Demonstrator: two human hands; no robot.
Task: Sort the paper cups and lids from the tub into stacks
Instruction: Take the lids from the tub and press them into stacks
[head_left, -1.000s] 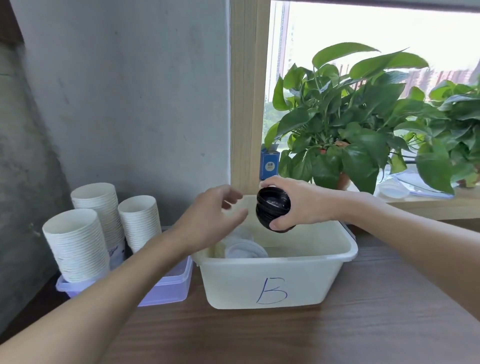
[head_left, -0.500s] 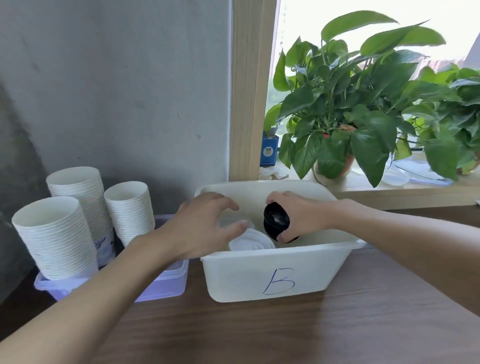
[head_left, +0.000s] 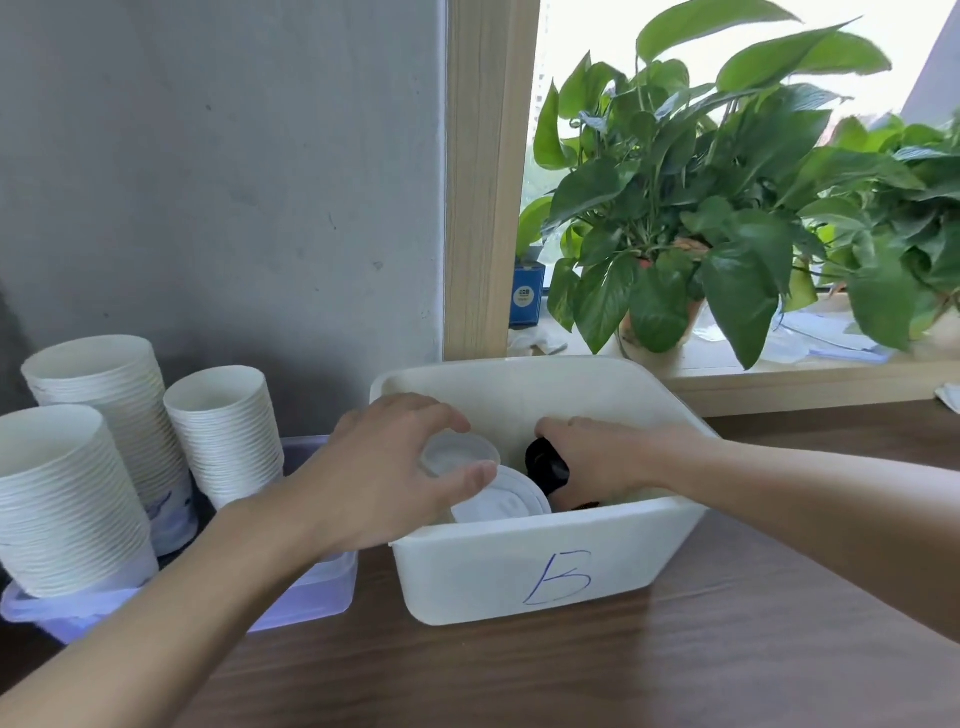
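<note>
A: What are the hands doing?

B: Both are reaching down into the white tub (head_left: 545, 566), the one with a blue letter B on its front wall. The left hand (head_left: 384, 478) is closing its thumb and fingers around a small clear lid (head_left: 457, 453), gripping it by the rim just above a larger white lid (head_left: 501, 501).

A: And the right hand?

B: The right hand (head_left: 608, 457) is clasping a stack of black lids (head_left: 546, 467), holding it low inside the tub, tilted on its side. I cannot tell whether the stack is touching the tub floor, since the front wall is hiding it.

A: Where is the white lid lying?

B: It is leaning against the inside of the front wall, just beside the black stack and partly under the left thumb.

A: Where are the cups sitting?

B: Three tall stacks of white paper cups (head_left: 104, 457) are standing in a low purple tray (head_left: 306, 597) to the left of the tub, touching it or nearly so. Everything is resting on a dark wooden table (head_left: 675, 670).

A: Anything behind?

B: A leafy green plant (head_left: 691, 208) is standing on the windowsill, with a small blue box (head_left: 525, 296) beside the wooden window frame.
</note>
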